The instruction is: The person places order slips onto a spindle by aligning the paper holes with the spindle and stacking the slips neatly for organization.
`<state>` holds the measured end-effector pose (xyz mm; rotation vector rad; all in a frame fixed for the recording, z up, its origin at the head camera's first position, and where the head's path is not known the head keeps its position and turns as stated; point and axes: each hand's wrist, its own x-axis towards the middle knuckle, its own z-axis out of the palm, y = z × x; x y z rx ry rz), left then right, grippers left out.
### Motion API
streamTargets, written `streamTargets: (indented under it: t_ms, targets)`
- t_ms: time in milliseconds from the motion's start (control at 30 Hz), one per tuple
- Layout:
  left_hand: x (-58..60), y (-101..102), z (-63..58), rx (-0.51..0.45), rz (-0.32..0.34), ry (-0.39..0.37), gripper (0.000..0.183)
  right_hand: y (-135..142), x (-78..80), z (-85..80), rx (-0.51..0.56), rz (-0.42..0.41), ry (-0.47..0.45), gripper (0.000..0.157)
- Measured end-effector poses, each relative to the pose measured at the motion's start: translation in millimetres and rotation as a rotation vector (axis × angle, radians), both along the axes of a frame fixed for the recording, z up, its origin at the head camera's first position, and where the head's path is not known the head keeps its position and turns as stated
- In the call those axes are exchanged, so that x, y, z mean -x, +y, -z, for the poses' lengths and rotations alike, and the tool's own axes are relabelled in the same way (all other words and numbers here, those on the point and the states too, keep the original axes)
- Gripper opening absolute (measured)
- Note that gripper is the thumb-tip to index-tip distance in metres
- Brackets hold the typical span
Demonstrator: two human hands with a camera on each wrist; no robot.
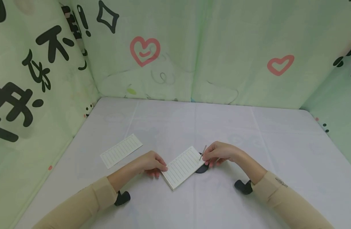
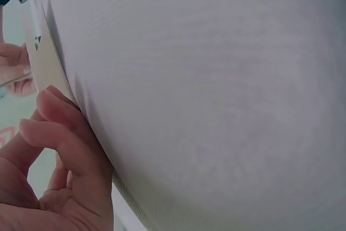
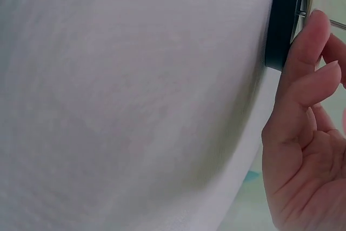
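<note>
A stack of lined paper slips (image 1: 182,168) lies tilted in front of me, spanning both hands. At its left corner, my left hand (image 1: 153,163) pinches the paper edge between thumb and fingers. My right hand (image 1: 219,153) holds the opposite end near the corner. A thin metal rod (image 1: 203,152) sticks up through that end, beside the right fingertips. Under it sits a dark round base (image 1: 202,169), together looking like a receipt spike. In the right wrist view the base (image 3: 284,22) shows below the paper, close to the right fingers (image 3: 311,39).
A separate lined slip (image 1: 121,151) lies on the white tabletop (image 1: 169,119), left of the stack. Printed light-green curtains (image 1: 175,63) enclose the back and sides. A black camera mount (image 1: 122,198) is on the left wrist, another (image 1: 244,187) on the right.
</note>
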<state>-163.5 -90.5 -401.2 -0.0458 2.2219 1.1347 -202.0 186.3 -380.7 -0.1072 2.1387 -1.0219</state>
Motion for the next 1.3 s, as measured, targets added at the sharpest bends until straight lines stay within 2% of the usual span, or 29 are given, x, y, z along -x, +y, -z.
streamTargets:
  t_ms: [500, 1067, 1167, 1300]
  targets:
    - [2.6, 2.7, 1.1, 0.009, 0.018, -0.018, 0.008, -1.9, 1.3, 3.5, -0.035, -0.039, 0.066, 0.011]
    - [-1.6, 1.8, 1.3, 0.001, 0.023, 0.012, 0.009, -2.9, -1.1, 2.4, -0.033, -0.026, 0.072, 0.01]
    - [-2.8, -0.7, 0.5, 0.003, 0.021, 0.041, 0.009, -3.8, -1.3, 2.3, -0.032, -0.026, 0.078, 0.011]
    - [-5.0, -5.1, -3.0, 0.034, 0.053, 0.159, 0.007, -4.2, -1.2, 2.4, -0.031, -0.025, 0.077, 0.011]
